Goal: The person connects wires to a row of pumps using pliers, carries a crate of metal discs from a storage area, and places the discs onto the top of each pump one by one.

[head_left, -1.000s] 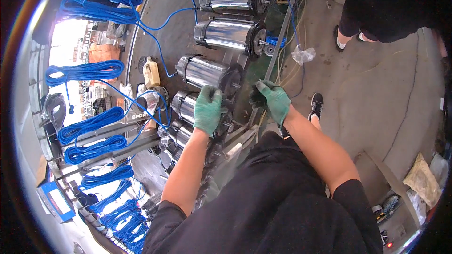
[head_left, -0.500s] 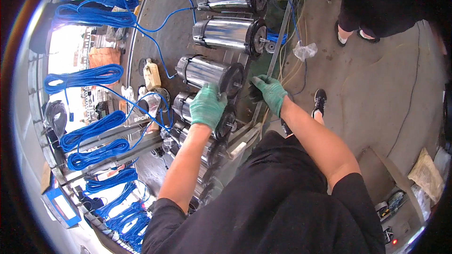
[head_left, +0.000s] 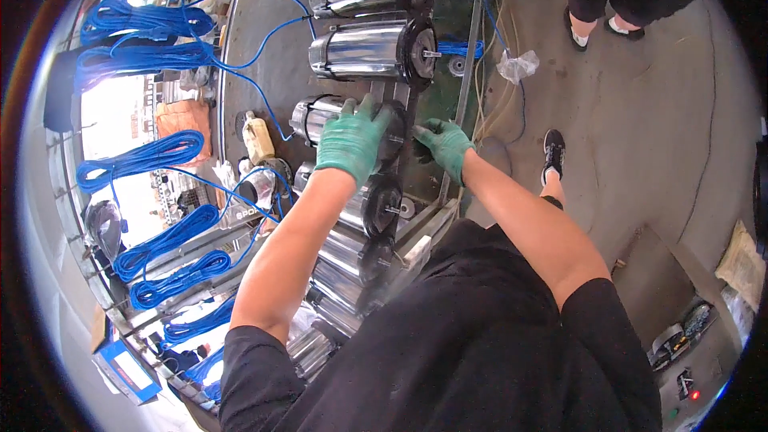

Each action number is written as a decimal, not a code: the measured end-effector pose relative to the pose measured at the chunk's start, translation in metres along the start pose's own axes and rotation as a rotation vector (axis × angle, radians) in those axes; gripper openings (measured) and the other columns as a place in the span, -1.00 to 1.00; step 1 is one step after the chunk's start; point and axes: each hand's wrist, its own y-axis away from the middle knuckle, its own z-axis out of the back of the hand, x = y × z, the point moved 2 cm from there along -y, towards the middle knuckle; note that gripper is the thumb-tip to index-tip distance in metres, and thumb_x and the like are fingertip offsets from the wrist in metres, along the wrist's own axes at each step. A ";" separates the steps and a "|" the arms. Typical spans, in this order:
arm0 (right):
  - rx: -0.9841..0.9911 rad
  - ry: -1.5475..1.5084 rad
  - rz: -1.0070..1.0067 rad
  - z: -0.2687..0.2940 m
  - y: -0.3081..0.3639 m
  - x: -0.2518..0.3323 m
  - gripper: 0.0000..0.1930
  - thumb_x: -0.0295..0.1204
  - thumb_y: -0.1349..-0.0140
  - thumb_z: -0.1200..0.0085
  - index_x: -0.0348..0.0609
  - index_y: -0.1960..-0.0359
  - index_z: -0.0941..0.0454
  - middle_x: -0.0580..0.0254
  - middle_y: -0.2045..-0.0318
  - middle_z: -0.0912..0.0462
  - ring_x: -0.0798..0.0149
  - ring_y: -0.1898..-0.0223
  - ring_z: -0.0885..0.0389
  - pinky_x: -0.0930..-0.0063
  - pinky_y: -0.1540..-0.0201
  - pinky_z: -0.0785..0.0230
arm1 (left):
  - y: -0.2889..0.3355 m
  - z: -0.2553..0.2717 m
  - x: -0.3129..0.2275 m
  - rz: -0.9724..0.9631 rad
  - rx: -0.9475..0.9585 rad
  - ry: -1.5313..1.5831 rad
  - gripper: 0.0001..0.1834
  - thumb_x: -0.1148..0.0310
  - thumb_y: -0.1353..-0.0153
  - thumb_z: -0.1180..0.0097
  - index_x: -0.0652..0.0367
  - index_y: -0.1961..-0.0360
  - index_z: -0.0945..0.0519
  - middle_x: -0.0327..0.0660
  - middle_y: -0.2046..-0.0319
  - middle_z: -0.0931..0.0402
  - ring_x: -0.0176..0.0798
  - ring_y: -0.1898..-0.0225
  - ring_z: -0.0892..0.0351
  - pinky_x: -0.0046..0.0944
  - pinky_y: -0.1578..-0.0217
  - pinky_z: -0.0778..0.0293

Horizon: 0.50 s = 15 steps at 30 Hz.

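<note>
My left hand (head_left: 352, 140), in a green glove, lies over the top of a shiny cylindrical motor (head_left: 316, 118) with black end caps. Its fingers are spread on the casing and hide much of it. Beside the motor's shaft end is my right hand (head_left: 445, 146), also gloved in green. Those fingers curl together at dark fingertips, and I cannot make out what, if anything, is in them. More motors lie parallel in the row, one (head_left: 372, 50) beyond my hands and another (head_left: 372, 206) nearer to me.
Coiled blue cables (head_left: 144, 158) hang along the rack at left, with leads running to the motors. A yellowish bottle (head_left: 258, 138) stands behind the row. A metal rail (head_left: 472, 64) edges the bench. Another person's legs (head_left: 588, 0) show at upper right. A clear plastic bag (head_left: 518, 67) hangs by cables.
My left hand has slid farther up over the motor, covering more of its casing. My right hand stays near the shaft end, its fingers slightly lower. The whole view has shifted a little.
</note>
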 end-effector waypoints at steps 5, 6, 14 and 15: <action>-0.030 0.189 0.076 -0.008 -0.003 0.006 -0.61 -0.26 -0.35 -0.19 -0.28 -0.08 -0.59 0.10 0.18 -0.73 0.27 0.30 -0.64 0.33 0.22 -0.52 | -0.014 -0.028 -0.021 0.079 -0.001 -0.077 0.14 0.24 0.32 -0.62 -0.14 -0.40 -0.32 0.02 -0.41 -0.19 0.25 -0.32 -0.35 0.11 -0.11 -0.53; -0.054 0.228 0.109 -0.009 -0.010 0.001 -0.67 -0.32 -0.36 -0.17 -0.28 -0.03 -0.60 0.16 0.24 -0.71 0.31 0.36 -0.61 0.36 0.28 -0.52 | -0.018 -0.027 -0.026 0.105 0.014 -0.094 0.13 0.25 0.33 -0.62 -0.13 -0.39 -0.33 0.02 -0.41 -0.18 0.27 -0.31 -0.35 0.11 -0.09 -0.56; -0.132 0.353 0.087 -0.022 -0.025 -0.060 -0.63 -0.34 -0.29 -0.14 -0.17 -0.10 -0.61 -0.07 0.07 -0.73 -0.04 0.14 -0.71 0.20 0.05 -0.55 | -0.043 -0.036 -0.037 0.120 0.085 -0.171 0.07 0.27 0.35 -0.58 -0.21 -0.35 -0.40 0.00 -0.40 -0.18 0.25 -0.05 -0.51 0.03 0.13 -0.68; -0.155 0.357 0.082 -0.027 -0.026 -0.065 -0.62 -0.34 -0.28 -0.15 -0.17 -0.10 -0.61 -0.08 0.07 -0.73 -0.06 0.11 -0.71 0.19 0.04 -0.54 | -0.044 -0.032 -0.039 0.084 0.114 -0.223 0.08 0.25 0.34 -0.58 -0.21 -0.36 -0.40 0.01 -0.39 -0.18 0.27 -0.05 -0.51 0.03 0.09 -0.67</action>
